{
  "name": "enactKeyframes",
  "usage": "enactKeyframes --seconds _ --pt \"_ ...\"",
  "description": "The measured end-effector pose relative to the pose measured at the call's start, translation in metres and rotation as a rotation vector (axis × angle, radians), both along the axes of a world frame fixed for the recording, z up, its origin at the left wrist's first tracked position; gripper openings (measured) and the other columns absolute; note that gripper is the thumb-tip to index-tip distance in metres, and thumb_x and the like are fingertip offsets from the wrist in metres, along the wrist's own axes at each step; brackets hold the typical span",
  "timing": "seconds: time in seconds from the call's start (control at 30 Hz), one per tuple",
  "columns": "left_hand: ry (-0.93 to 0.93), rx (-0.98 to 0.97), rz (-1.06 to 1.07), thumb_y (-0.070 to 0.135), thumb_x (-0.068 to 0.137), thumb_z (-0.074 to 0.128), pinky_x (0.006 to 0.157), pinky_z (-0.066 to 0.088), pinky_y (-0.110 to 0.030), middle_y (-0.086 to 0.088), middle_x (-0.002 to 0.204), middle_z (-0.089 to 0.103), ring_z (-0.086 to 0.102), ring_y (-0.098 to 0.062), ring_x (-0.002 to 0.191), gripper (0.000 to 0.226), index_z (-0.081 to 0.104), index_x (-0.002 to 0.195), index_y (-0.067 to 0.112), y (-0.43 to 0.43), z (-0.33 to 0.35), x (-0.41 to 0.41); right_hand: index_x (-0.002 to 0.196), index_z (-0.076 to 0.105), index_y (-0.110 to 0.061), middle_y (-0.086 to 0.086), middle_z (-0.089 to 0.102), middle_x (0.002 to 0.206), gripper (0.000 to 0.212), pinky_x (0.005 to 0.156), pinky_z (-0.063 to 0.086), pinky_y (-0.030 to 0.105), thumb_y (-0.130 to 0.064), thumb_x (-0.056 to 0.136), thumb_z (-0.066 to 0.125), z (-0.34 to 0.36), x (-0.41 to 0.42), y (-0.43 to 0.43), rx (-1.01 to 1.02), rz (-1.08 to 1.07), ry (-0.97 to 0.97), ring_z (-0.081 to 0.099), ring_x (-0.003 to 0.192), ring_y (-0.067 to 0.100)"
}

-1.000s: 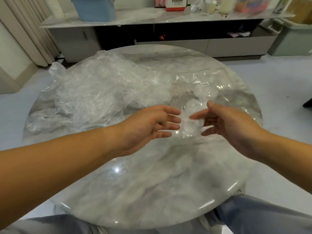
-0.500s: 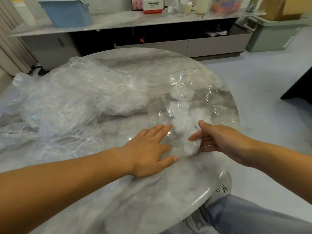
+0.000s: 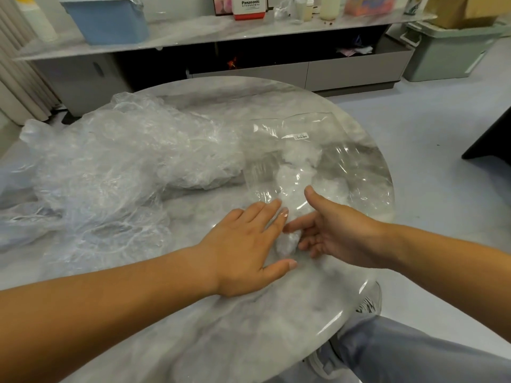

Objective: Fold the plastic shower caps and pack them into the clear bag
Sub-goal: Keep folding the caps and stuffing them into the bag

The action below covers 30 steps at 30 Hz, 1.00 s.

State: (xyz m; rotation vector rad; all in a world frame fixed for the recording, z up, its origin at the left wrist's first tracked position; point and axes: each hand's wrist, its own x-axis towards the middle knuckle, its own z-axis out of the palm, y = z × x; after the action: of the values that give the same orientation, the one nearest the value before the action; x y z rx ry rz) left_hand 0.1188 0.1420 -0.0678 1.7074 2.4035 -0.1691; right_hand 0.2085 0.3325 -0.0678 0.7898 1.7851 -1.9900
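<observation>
Your round marble table [image 3: 249, 327] stands before a low cabinet [image 3: 345, 70], a heap of shower caps [image 3: 110, 175] crowding its left beside the clear bag [image 3: 331, 167], at whose mouth your left hand [image 3: 246, 252] presses flat and your right hand [image 3: 340, 236] touches a folded cap [image 3: 287, 243] with relaxed fingers.

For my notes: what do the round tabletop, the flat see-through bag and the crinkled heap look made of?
Round grey-veined tabletop: polished marble or a marble-look slab, given veining and mirror-like glare.
Flat clear bag: smooth glossy plastic film, with sharp highlights and see-through walls.
Crinkled translucent heap of shower caps: likely thinner, milky plastic film, finely wrinkled.
</observation>
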Motion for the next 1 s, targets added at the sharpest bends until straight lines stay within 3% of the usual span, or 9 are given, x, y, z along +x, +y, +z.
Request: enactKeyframes --seconds 0.07,0.17,0.33,0.47,0.6,0.73,0.83,1.0 --pt "0.020 0.012 -0.018 0.073 0.095 0.014 0.124 0.007 -0.036 -0.004 0.168 -0.011 -0.004 -0.020 0.154 0.088 -0.010 0.160 0.017 -0.001 0.002 0.000 0.124 0.065 0.004 0.020 0.060 0.102 0.090 0.077 0.052 0.034 -0.074 0.094 0.033 0.002 -0.002 -0.004 -0.160 -0.068 -0.008 0.061 0.083 0.025" --pt "0.049 0.020 -0.043 0.073 0.094 0.011 0.123 0.013 -0.037 -0.006 0.169 -0.005 0.003 -0.022 0.154 0.089 -0.006 0.160 0.015 -0.004 0.001 -0.001 0.124 0.063 0.005 0.026 0.059 0.125 0.078 0.089 0.057 0.040 -0.065 0.098 0.043 0.004 -0.001 -0.010 -0.310 -0.340 0.028 0.069 0.101 0.035" --pt "0.069 0.029 -0.068 0.072 0.096 0.016 0.119 0.021 -0.039 -0.009 0.168 0.004 0.014 -0.024 0.151 0.087 0.006 0.160 0.014 -0.005 -0.004 -0.002 0.122 0.062 0.007 0.035 0.054 0.129 0.062 0.094 0.057 0.046 -0.049 0.097 0.057 0.002 0.011 -0.022 -0.376 -0.615 0.083 0.070 0.102 0.047" --pt "0.084 0.057 -0.095 0.072 0.096 0.018 0.117 0.025 -0.041 -0.012 0.168 0.007 0.019 -0.027 0.149 0.086 0.011 0.161 0.015 -0.005 -0.007 -0.002 0.125 0.057 0.004 0.029 0.051 0.133 0.054 0.084 0.060 0.041 -0.043 0.098 0.058 0.001 0.015 -0.027 -0.306 -0.689 0.118 0.068 0.108 0.046" --pt "0.102 0.110 -0.130 0.071 0.095 0.017 0.114 0.031 -0.043 -0.012 0.167 0.012 0.026 -0.028 0.146 0.087 0.019 0.159 0.012 -0.005 -0.009 -0.002 0.120 0.058 0.009 0.031 0.057 0.126 0.058 0.095 0.056 0.046 -0.045 0.100 0.054 0.002 0.013 -0.029 -0.328 -0.688 0.076 0.068 0.107 0.045" --pt "0.109 0.152 -0.152 0.070 0.095 0.017 0.108 0.038 -0.042 -0.013 0.164 0.024 0.036 -0.028 0.141 0.088 0.027 0.157 0.008 -0.006 -0.012 -0.003 0.132 0.048 0.003 0.030 0.058 0.126 0.054 0.101 0.051 0.051 -0.042 0.102 0.052 0.008 0.008 -0.031 -0.421 -0.747 0.124 0.066 0.108 0.046" --pt "0.103 0.106 -0.151 0.070 0.096 0.020 0.111 0.033 -0.042 -0.013 0.166 0.014 0.028 -0.028 0.144 0.082 0.022 0.158 0.016 -0.008 -0.011 -0.002 0.137 0.042 -0.010 0.027 0.059 0.126 0.048 0.097 0.053 0.050 -0.039 0.101 0.053 0.012 0.012 -0.032 -0.403 -0.739 0.152 0.068 0.104 0.045" --pt "0.043 -0.008 -0.138 0.069 0.098 0.022 0.116 0.024 -0.042 -0.013 0.168 -0.001 0.015 -0.028 0.149 0.077 0.007 0.160 0.026 -0.010 -0.007 -0.004 0.134 0.044 -0.009 0.026 0.058 0.123 0.041 0.094 0.054 0.050 -0.032 0.101 0.055 0.027 0.029 -0.029 -0.222 -0.750 0.142 0.070 0.102 0.047"
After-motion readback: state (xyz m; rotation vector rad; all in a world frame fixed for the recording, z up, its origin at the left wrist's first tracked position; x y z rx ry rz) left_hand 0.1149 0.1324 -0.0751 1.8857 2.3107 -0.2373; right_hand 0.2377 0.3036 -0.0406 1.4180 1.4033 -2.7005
